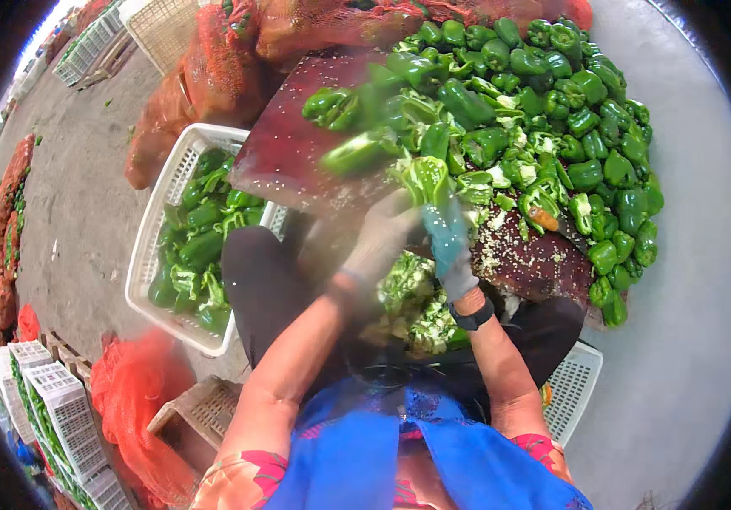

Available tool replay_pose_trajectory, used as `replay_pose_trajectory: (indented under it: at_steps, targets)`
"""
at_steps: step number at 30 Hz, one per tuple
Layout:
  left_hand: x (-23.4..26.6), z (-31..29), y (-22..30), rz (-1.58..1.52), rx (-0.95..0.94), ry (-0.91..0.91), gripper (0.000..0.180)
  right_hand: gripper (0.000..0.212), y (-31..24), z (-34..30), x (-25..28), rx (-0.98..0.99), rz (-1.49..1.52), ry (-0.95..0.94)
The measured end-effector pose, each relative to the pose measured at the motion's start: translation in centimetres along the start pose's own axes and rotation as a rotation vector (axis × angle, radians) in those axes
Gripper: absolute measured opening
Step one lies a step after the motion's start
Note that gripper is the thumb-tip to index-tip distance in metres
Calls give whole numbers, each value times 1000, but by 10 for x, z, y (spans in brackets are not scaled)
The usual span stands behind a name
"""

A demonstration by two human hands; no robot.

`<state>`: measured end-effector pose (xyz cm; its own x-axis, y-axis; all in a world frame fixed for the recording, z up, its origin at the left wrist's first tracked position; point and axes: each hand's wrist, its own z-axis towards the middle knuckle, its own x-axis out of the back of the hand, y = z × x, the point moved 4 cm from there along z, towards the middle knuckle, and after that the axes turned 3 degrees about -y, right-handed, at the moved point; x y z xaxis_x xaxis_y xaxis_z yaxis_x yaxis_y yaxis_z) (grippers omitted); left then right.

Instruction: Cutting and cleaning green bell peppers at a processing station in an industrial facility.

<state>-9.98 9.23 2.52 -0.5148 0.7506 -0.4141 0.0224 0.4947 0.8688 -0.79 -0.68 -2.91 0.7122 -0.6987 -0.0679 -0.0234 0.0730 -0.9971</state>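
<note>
Both my hands are gloved and meet above my lap at an opened green bell pepper (425,179), its pale inside facing up. My right hand (448,240), in a teal-coated glove, is closed round its lower right side. My left hand (380,236), in a pale glove and slightly blurred, has its fingers closed at the pepper's lower left edge. Just beyond lie cut peppers (518,167) and scattered seeds on a dark red board (276,140). Below my hands, pepper cores and trimmings (429,319) fill a space between my legs.
A white crate (138,270) of cut peppers stands at my left. Whole green peppers (612,136) heap up at the far right. A small orange object (542,218) lies among the seeds. Red mesh sacks (221,72) line the back; loose red netting (140,387) lies near left.
</note>
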Motion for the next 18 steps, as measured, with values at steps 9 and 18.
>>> replay_pose_trajectory:
  at_steps: [9, 18]
  targets:
    - [-48, 10, -8, -260, -80, -80, 28, 58, -56, 7, 38, 216, -177, 181]
    - [0, 33, -37, -702, 15, -49, 45, 55, -147, -1, 80, 389, -394, 472]
